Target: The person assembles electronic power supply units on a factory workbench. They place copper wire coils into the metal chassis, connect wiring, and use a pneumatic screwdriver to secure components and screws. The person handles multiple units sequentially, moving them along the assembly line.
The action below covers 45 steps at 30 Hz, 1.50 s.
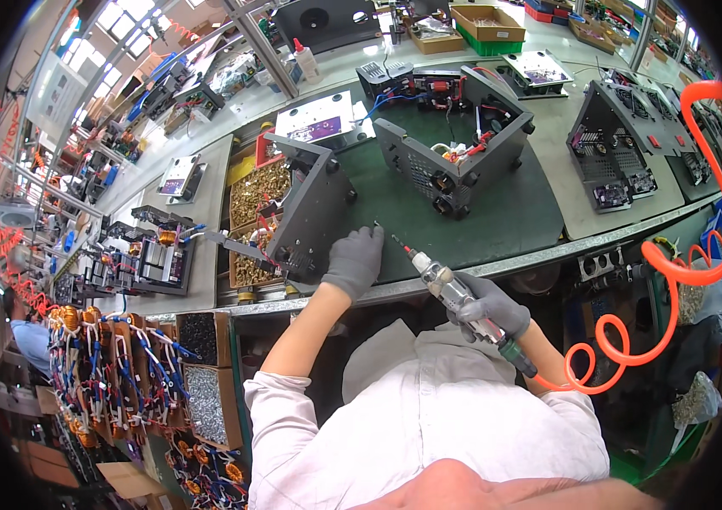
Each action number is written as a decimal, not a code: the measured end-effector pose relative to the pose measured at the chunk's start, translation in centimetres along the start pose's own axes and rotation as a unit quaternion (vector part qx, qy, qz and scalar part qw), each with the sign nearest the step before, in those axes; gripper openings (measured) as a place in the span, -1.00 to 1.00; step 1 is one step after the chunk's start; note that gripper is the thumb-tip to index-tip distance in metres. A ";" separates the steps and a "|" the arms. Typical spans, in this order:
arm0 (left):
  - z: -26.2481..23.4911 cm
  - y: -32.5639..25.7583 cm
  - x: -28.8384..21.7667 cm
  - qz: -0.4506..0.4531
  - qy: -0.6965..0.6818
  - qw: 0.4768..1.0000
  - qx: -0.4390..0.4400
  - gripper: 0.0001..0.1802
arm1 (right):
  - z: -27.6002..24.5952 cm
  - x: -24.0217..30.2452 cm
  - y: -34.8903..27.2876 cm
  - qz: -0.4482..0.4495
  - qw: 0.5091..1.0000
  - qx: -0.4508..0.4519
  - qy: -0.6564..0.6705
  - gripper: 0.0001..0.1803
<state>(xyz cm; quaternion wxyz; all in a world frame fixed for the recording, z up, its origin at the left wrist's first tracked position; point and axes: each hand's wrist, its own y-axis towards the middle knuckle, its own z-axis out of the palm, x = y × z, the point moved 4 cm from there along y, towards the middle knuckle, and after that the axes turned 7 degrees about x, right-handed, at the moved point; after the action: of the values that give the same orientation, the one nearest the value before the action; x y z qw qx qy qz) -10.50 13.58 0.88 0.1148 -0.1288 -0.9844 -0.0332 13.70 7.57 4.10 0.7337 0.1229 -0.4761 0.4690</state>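
**Screwdriver poised at the grey panel on the green mat**

Nearest the body, the right hand, gloved in grey, is wrapped closed around the barrel of an air screwdriver. The tool lies slanted, its bit aimed up and left toward the green mat, its tail trailing an orange coiled hose off to the right. That slant appears to keep the tip lined up with the work while the hose hangs clear of the bench.

Just left of the screwdriver's tip, the gloved left hand rests on the mat's near edge, fingers curled against the lower corner of a dark grey panel. Whether it pinches something small I cannot tell; it seems to steady the panel, which stands tilted on edge.

Left of the panel, open trays of brass screws sit within the left hand's reach, sensibly close for picking.

Farther back on the mat stands an open grey metal case with red and blue wiring showing inside. Beyond it lies a white circuit tray, and a white squeeze bottle stands near the bench's far edge.
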 end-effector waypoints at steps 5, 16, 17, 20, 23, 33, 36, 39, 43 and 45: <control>0.2 1.1 0.0 0.041 -0.008 0.998 0.051 -0.74 | -0.5 -0.3 -0.8 -0.004 1.000 -0.012 -0.001 -0.09; -2.0 1.5 -1.3 -0.024 -0.965 0.220 0.138 -0.68 | -0.8 0.1 -2.7 -0.057 0.998 -0.022 -0.013 -0.09; -2.1 1.6 -1.9 -0.014 -0.967 0.212 0.139 -0.68 | -0.9 0.2 -3.0 -0.056 0.998 -0.024 -0.012 -0.08; -3.3 1.8 -3.3 0.017 -0.968 0.204 0.143 -0.67 | -1.0 0.6 -3.8 -0.052 0.998 -0.025 -0.007 -0.05; -4.6 2.0 -4.2 0.040 -0.962 0.228 0.147 -0.67 | -1.4 0.6 -4.4 -0.056 0.998 -0.022 -0.010 -0.04; -7.3 3.3 -4.8 -0.026 -0.829 0.520 0.202 -0.73 | -2.6 2.2 -6.4 -0.039 0.998 -0.027 -0.051 -0.04; -8.6 3.7 -5.4 -0.016 -0.815 0.545 0.198 -0.74 | -3.0 2.1 -7.0 -0.048 0.995 -0.034 -0.085 -0.06; -10.5 4.2 -6.9 -0.029 -0.806 0.581 0.113 -0.74 | -3.3 1.9 -7.2 -0.095 0.990 -0.061 -0.080 -0.12; -12.0 5.4 -7.0 -0.053 -0.561 0.811 -0.157 -0.63 | -4.6 1.7 -7.7 -0.149 0.981 -0.121 -0.029 -0.20; -14.2 6.9 -6.6 -0.034 -0.277 0.920 -0.275 -0.49 | -5.7 1.4 -8.1 -0.167 0.974 -0.153 -0.005 -0.22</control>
<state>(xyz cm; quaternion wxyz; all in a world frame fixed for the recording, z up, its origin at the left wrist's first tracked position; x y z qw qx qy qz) 0.55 17.28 13.35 -0.2033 -0.1255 -0.9329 -0.2695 23.69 7.69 4.42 0.8094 0.0897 -0.5185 0.2606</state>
